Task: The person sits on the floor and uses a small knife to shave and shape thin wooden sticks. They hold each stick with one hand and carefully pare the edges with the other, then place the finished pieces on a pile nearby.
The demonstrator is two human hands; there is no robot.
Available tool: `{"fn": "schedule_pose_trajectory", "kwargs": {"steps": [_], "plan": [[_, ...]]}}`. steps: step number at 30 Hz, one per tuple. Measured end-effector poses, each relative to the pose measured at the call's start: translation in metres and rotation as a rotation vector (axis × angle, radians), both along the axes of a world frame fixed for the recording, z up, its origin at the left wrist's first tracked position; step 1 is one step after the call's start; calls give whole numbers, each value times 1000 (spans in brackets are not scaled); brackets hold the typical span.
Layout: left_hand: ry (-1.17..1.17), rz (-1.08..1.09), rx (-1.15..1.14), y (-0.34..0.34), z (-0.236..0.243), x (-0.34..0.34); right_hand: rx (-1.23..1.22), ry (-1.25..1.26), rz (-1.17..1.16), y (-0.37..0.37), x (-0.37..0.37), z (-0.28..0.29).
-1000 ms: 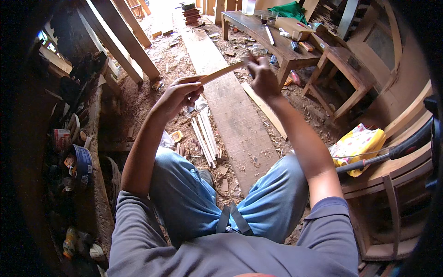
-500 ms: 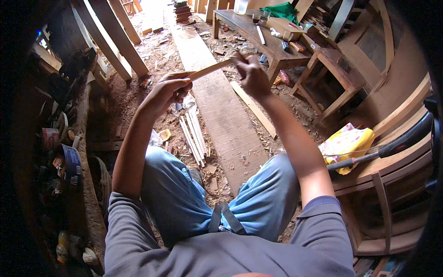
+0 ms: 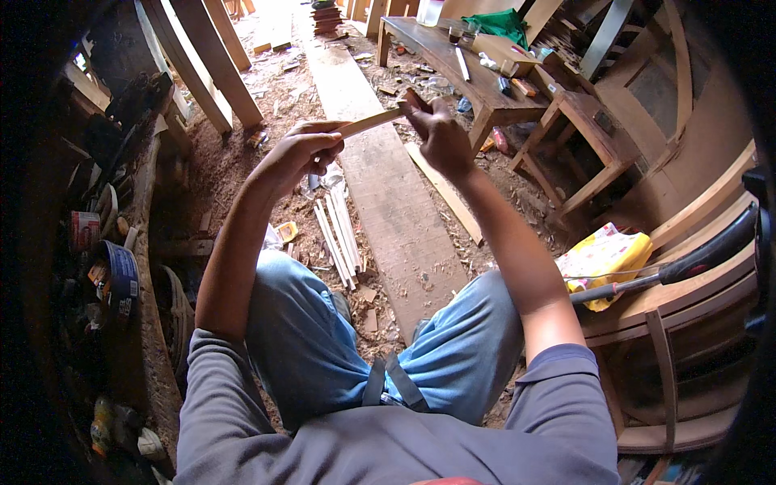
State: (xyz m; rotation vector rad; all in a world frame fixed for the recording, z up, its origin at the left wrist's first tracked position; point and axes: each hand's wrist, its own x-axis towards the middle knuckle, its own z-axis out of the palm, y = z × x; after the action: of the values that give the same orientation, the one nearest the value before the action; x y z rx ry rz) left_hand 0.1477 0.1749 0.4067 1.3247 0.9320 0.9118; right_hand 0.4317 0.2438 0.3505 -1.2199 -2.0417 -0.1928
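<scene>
Wooden strip: a thin, flat, light-brown wooden strip [image 3: 372, 124] is spanning the gap between the two hands, tilting up toward the right, above a long, wide brown wooden plank [image 3: 396, 210].
Left grip: the left hand [image 3: 303, 152] is pinching the strip's lower end between thumb and fingers.
Right grip: the right hand [image 3: 440, 133] is closing its thumb and fingers around the strip's upper part; whether a small separate piece is sitting under those dark fingertips, I cannot tell.
Snapping risk: the strip is looking slender, so uneven pressure from the two hands could be bending it until it cracks.
Splinter risk: bare skin is touching raw wood, so a rough edge could be catching a finger if either grip slides.
Dropping risk: the left grip is covering only a short end, so a loose pinch could be letting it fall among the scraps.
Floor: reddish-brown sawdust and shavings are covering the floor [image 3: 218, 186], where narrow, straight, pale wooden sticks [image 3: 338, 234] are lying side by side.
Tabletop: a dark, worn wooden tabletop [image 3: 432, 44] is carrying a crumpled green cloth [image 3: 501, 27].
Right side: a glossy yellow-and-white plastic bag [image 3: 606, 263] is resting against smooth, curved wooden framework [image 3: 663, 356].
</scene>
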Motion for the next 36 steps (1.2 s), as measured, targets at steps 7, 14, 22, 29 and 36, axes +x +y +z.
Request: {"fn": "schedule_pose_trajectory", "kwargs": {"steps": [7,14,22,29,36], "plan": [[106,-95,37,-1,0,-4,-85,36,-271,5,30,4],[207,-68,118,1,-3,-3,-99,35,-49,5,7,-5],[495,29,461,2,-13,6,-101,16,56,-2,2,1],[585,151,799,11,-20,5,-59,55,70,-4,-10,10],[723,152,951,1,-10,13,284,-63,58,-7,-18,11]]}}
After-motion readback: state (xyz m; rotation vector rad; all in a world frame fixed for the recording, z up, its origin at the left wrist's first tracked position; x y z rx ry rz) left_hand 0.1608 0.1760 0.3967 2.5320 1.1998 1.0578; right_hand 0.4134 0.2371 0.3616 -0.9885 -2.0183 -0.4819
